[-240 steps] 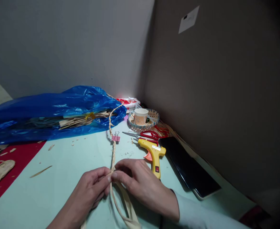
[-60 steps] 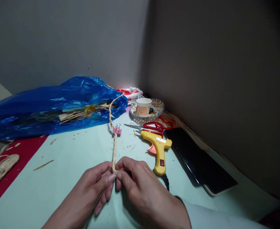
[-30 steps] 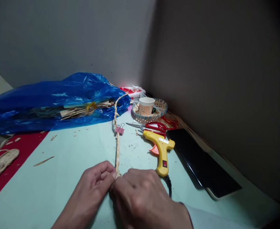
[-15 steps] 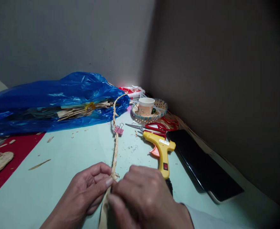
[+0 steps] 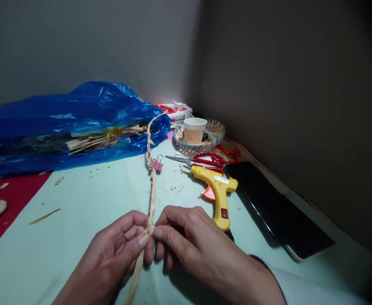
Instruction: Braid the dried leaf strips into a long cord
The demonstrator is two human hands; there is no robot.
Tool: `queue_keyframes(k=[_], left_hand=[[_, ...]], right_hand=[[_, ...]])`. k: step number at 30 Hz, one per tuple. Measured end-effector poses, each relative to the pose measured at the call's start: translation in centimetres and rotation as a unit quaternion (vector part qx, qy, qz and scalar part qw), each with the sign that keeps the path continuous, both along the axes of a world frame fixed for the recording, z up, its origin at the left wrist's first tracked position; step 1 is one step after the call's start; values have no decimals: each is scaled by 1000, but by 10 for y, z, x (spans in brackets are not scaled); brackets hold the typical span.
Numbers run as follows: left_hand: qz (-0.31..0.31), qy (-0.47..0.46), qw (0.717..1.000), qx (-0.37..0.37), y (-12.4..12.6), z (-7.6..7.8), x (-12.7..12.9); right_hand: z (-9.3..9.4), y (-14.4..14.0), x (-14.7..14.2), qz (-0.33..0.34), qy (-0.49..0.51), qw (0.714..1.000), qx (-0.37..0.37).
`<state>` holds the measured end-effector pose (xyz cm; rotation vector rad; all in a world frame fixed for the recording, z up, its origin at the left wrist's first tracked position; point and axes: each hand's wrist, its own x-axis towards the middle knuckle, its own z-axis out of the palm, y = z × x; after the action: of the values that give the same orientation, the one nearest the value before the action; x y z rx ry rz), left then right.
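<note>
A pale plaited straw braid [image 5: 152,192] runs up the table from between my hands. Partway along it a pink binder clip [image 5: 156,165] grips the braid, whose far end curls toward a blue bag. My left hand [image 5: 119,250] is closed, thumb and forefinger pinching the near end of the braid from the left. Close against it, my right hand [image 5: 188,237] pinches the same spot from the right. Below the fingers a flat loose strand [image 5: 135,279] hangs toward the near edge. Other strands at the pinch are partly hidden by the fingers.
A blue plastic bag [image 5: 87,103] with dry husks lies at back left. Toward the right are a yellow glue gun [image 5: 219,186], red-handled scissors [image 5: 208,160], a black tablet [image 5: 277,207], and a paper cup [image 5: 194,131] in a woven basket [image 5: 217,137]. Straw scraps dot the table.
My right hand has turned and drawn back from over the strands, its thumb and forefinger now pinching the braid beside my left hand. The camera view has shifted slightly.
</note>
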<state>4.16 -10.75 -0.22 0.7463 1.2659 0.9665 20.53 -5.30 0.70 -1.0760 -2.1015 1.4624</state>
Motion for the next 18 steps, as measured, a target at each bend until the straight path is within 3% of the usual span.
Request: queue_keyframes(k=[6,11,18], left_hand=[[-40,123,992,-3,0,-2,-5],[-75,174,982,-12,0,-1,-8],[-43,166,984,-36,-2,3,-10]], right_hand=[[-3,2,0,-16,-30,995,96],[-4,5,-1,-16,-41,993,110],[0,7,2,-7,2,998,69]])
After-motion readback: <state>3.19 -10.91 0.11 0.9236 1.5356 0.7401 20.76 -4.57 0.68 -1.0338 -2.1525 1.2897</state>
